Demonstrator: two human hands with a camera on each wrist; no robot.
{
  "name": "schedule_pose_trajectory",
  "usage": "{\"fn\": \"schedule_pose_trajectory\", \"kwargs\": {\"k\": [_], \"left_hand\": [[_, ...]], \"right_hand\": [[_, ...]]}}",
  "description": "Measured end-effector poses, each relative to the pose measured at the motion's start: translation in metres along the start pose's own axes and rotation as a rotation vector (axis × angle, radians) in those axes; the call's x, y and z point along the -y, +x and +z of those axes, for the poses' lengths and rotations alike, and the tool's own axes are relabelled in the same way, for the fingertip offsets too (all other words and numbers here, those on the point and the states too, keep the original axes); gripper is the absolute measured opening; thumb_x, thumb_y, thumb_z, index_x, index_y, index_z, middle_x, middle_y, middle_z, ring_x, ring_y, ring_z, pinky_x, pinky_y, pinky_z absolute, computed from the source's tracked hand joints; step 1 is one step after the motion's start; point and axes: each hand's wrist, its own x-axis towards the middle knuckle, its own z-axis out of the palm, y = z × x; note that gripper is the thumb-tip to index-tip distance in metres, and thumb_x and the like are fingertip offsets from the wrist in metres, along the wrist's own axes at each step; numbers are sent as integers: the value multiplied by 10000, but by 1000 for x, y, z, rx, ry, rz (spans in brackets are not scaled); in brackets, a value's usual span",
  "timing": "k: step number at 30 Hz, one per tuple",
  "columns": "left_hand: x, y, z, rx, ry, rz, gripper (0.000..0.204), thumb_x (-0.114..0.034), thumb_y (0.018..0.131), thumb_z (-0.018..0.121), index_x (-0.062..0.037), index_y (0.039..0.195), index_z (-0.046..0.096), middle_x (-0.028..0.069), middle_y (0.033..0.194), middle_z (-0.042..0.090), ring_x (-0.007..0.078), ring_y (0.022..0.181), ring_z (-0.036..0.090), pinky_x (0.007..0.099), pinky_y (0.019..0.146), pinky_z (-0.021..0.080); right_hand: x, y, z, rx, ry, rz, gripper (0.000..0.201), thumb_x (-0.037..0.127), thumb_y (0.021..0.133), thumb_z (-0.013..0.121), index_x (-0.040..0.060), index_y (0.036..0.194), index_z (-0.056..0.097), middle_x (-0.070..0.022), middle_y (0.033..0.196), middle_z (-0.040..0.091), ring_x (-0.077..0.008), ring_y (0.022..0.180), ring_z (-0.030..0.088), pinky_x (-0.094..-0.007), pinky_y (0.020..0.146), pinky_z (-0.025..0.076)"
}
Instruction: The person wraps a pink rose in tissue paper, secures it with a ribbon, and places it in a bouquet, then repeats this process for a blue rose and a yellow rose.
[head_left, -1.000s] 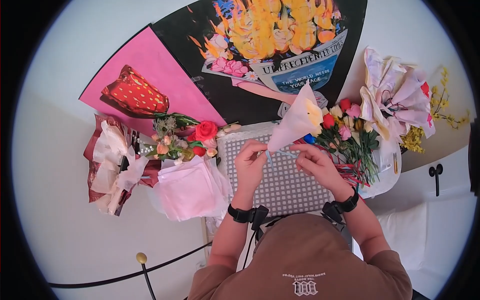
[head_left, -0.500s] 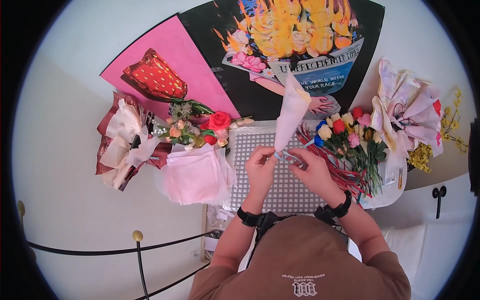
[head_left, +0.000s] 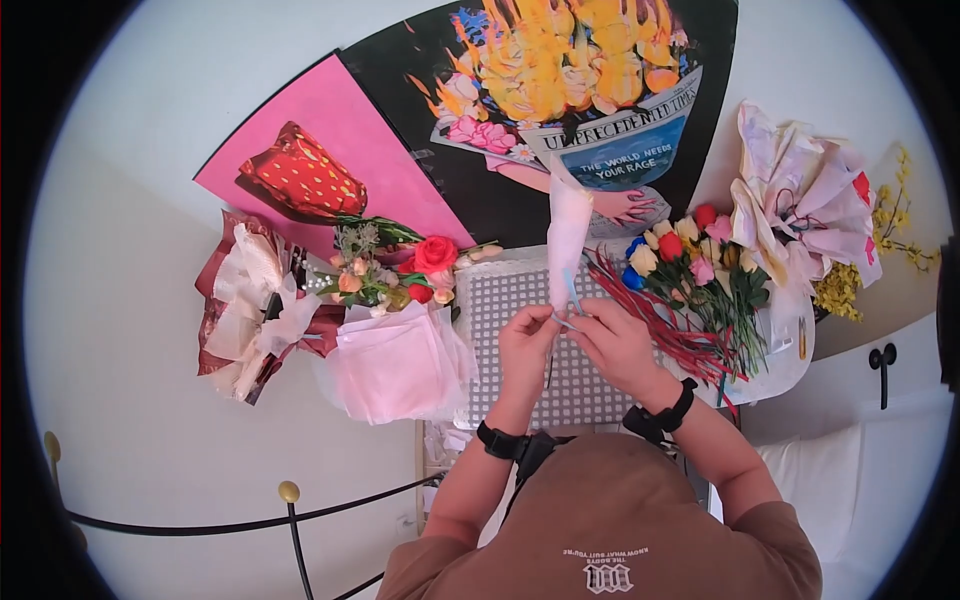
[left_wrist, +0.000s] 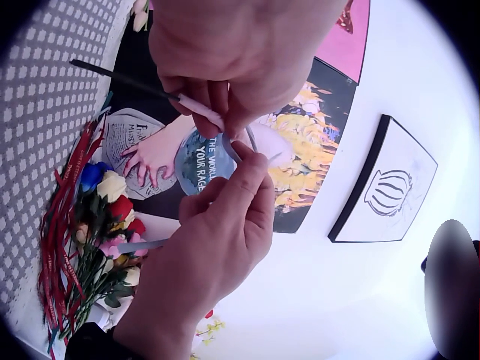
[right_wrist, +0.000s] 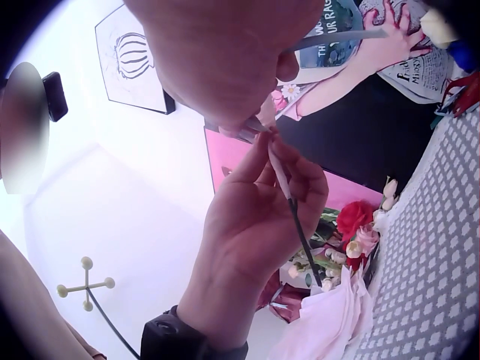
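Observation:
A cone of pale pink wrapping paper [head_left: 568, 235] points away from the person, its narrow end at the fingers. My left hand [head_left: 527, 345] pinches that narrow end, and a thin dark green stem [left_wrist: 124, 77] sticks out below it. Close beside it, my right hand [head_left: 615, 345] pinches a light blue ribbon [right_wrist: 341, 37] at the cone's gathered base. One ribbon tail stands up against the paper; another trails past the right hand in the left wrist view. Fingertips of both hands meet at the ribbon. The flower inside the cone is hidden.
On the gray checked tabletop [head_left: 500, 385], red ribbons [head_left: 665, 315] and several artificial roses [head_left: 700, 260] lie right. Stacked pink paper sheets [head_left: 400, 365] and more flowers [head_left: 430, 262] are left. Wrapped bouquets [head_left: 255, 310] flank both sides; painted boards [head_left: 440, 190] stand behind.
The cone has swung from a rightward tilt to nearly straight, and its yellow flower is turned out of sight. My right hand has come in closer to the left with the ribbon.

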Motion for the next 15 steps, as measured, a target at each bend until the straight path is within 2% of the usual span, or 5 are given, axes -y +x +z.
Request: {"fn": "schedule_pose_trajectory", "kwargs": {"k": [5, 10, 11, 13, 15], "left_hand": [[6, 0, 3, 16, -61, -34, 78, 6, 932, 643, 22, 1006, 661, 63, 952, 702, 114, 875, 655, 252, 808, 518], [10, 4, 8, 81, -60, -40, 55, -9, 935, 645, 14, 984, 656, 68, 931, 699, 123, 854, 657, 265, 806, 523], [11, 5, 7, 82, -63, -39, 55, -9, 935, 645, 14, 984, 656, 68, 931, 699, 123, 854, 657, 265, 806, 523], [10, 7, 8, 97, -55, -26, 56, -20, 939, 648, 7, 986, 657, 60, 927, 698, 119, 850, 653, 264, 796, 520], [8, 7, 12, 111, -66, -24, 56, -21, 939, 649, 5, 988, 658, 56, 926, 697, 116, 850, 649, 262, 796, 517]], "right_hand": [[-2, -8, 1, 23, 126, 67, 258, 50, 809, 726, 52, 1063, 680, -84, 1020, 667, -279, 842, 676, -356, 678, 554], [2, -10, -10, 2, 300, 338, 225, 12, 852, 679, 32, 1075, 667, -131, 975, 673, -304, 871, 672, -367, 732, 550], [-1, -10, -13, 3, 297, 337, 225, 12, 852, 679, 32, 1075, 667, -131, 975, 673, -304, 871, 672, -367, 732, 550], [-9, -10, -19, 75, 219, 170, 222, -7, 866, 658, 30, 1084, 659, -139, 1007, 668, -306, 901, 665, -367, 770, 544], [-8, -11, -23, 82, 224, 217, 221, -6, 872, 652, 30, 1090, 658, -137, 1014, 661, -305, 910, 659, -363, 781, 538]]}}
